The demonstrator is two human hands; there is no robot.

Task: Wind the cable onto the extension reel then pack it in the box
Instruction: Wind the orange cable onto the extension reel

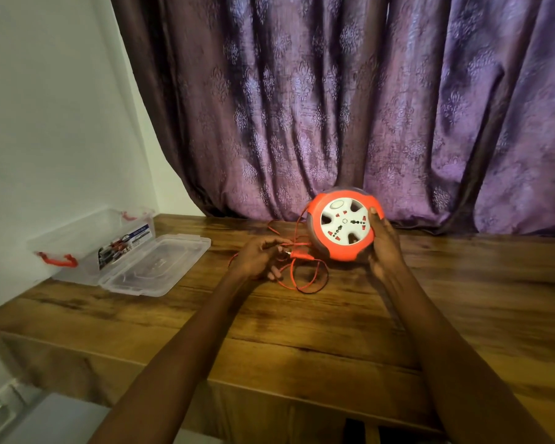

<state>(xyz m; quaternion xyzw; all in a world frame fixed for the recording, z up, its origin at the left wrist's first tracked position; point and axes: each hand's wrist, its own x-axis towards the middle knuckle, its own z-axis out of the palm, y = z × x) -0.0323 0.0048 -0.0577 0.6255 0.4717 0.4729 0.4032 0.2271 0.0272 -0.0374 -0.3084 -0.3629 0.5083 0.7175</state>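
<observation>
Holding the reel (343, 226) tipped up on its edge near the back of the wooden surface (302, 331), the right hand (385, 248) is wrapped round its right rim with the thumb on the orange front, so the white socket face looks back at the person. The left hand (259, 256) sits just to the reel's left, its fingers curled and pinching the red and black cable (305, 278) close to where it leaves the reel's lower left side. The loose cable lies in loops on the surface between and just in front of the 2 hands, so the left hand is the nearer one to feed it. Winding looks unfinished. The clear box (87, 248) with red latches stands well apart at the far left, its lid (156, 264) lying open beside it. A printed label shows through the box wall, but its writing is too blurred to read, and no brand is legible on the reel.
</observation>
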